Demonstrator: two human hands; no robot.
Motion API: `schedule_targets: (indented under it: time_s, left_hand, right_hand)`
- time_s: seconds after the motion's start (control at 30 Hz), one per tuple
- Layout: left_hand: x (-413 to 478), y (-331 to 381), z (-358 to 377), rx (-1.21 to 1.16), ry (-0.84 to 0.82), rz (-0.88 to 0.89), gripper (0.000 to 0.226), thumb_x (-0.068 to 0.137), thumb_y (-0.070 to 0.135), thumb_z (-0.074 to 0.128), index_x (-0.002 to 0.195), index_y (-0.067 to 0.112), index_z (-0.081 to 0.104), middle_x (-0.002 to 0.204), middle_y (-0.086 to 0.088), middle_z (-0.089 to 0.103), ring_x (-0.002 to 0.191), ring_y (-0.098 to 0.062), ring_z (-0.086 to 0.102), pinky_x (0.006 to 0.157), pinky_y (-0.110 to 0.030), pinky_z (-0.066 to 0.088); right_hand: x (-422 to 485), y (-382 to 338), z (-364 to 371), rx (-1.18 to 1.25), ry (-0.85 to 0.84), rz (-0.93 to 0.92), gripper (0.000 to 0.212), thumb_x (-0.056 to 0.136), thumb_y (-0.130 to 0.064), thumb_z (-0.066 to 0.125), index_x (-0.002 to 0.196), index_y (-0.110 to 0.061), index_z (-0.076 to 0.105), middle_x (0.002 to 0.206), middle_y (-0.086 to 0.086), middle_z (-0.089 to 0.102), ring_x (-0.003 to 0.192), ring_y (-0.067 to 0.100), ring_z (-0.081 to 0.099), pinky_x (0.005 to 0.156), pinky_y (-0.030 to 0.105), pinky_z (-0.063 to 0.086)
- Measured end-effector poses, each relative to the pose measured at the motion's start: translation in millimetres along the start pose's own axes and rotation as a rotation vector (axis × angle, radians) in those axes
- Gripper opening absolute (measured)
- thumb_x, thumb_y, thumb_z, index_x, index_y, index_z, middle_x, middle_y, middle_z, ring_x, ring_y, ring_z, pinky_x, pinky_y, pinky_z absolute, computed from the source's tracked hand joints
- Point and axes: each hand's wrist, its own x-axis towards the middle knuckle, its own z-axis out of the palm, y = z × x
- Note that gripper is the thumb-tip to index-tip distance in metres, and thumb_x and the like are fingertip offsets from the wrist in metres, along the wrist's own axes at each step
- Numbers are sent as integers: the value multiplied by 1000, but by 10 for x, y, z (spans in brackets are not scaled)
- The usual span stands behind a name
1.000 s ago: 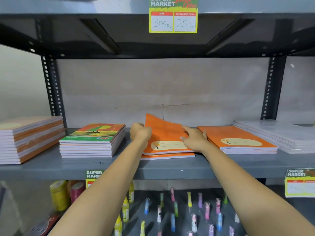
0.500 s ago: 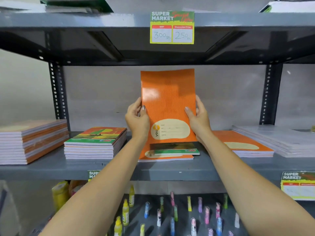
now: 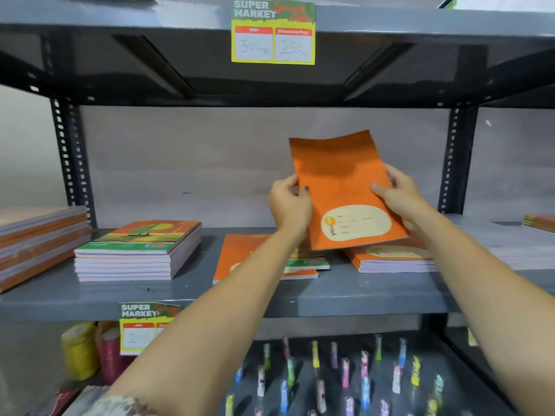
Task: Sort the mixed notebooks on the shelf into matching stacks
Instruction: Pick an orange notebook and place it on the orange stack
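Note:
An orange notebook [image 3: 339, 181] with a cream label hangs tilted in the air above the shelf [image 3: 210, 295]. My left hand [image 3: 288, 202] grips its left edge and my right hand [image 3: 399, 196] grips its right edge. Right under it lies an orange stack [image 3: 390, 259]. In the middle sits a mixed pile: an orange notebook [image 3: 240, 253] with a green-edged notebook [image 3: 309, 262] on top, partly hidden by my left forearm. A stack of green-and-orange picture notebooks [image 3: 138, 250] stands to the left.
A taller orange-and-white stack [image 3: 36, 241] sits at the far left; white wrapped packs [image 3: 510, 247] lie at the right. The upper shelf with a price tag [image 3: 273, 34] hangs overhead. Small coloured bottles [image 3: 345, 373] and thread spools [image 3: 81, 349] fill the shelf below.
Both hands lifted the orange notebook off the middle pile, held it upright, then carried it right and tilted it over the orange stack. A green-edged notebook was uncovered on the middle pile.

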Motion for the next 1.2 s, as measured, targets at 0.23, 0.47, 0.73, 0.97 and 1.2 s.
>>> schedule_targets:
  time_s: [0.23, 0.47, 0.73, 0.97, 1.2]
  left_hand:
    - [-280, -259, 642, 329, -273, -93, 14, 74, 12, 59, 74, 4, 69, 77, -16, 73, 78, -35, 68, 61, -34, 49]
    - [-300, -358, 827, 537, -333, -131, 29, 79, 6, 52, 98, 14, 72, 108, -12, 72, 105, -34, 66, 88, -38, 55]
    - [-355, -400, 906, 873, -447, -49, 17, 83, 13, 59, 98, 10, 65, 106, -11, 70, 99, -32, 66, 76, -35, 53]
    - [-369, -281, 733, 828, -481, 32, 24, 90, 21, 51, 106, 9, 63, 115, -14, 67, 108, -36, 62, 83, -39, 51]
    - [47, -43, -347, 960, -379, 169, 49, 89, 28, 51, 136, 17, 45, 129, -15, 61, 117, -38, 57, 90, -43, 48]
  right_hand:
    - [161, 552, -528, -520, 66, 240, 27, 83, -22, 66, 106, -9, 68, 105, 14, 70, 93, 30, 64, 84, 36, 49]
    - [223, 827, -576, -819, 94, 259, 32, 67, -30, 80, 81, -4, 71, 88, 16, 71, 85, 31, 63, 68, 28, 42]
    - [187, 1021, -642, -896, 101, 246, 35, 69, -40, 77, 76, -7, 72, 79, 12, 71, 74, 28, 64, 66, 31, 50]
    - [165, 836, -592, -1105, 11, 231, 36, 81, -44, 63, 98, -12, 69, 106, 13, 70, 96, 33, 62, 71, 31, 44]
    - [-91, 260, 352, -853, -32, -178, 26, 82, -22, 52, 94, -11, 72, 103, 16, 72, 97, 36, 65, 78, 36, 52]
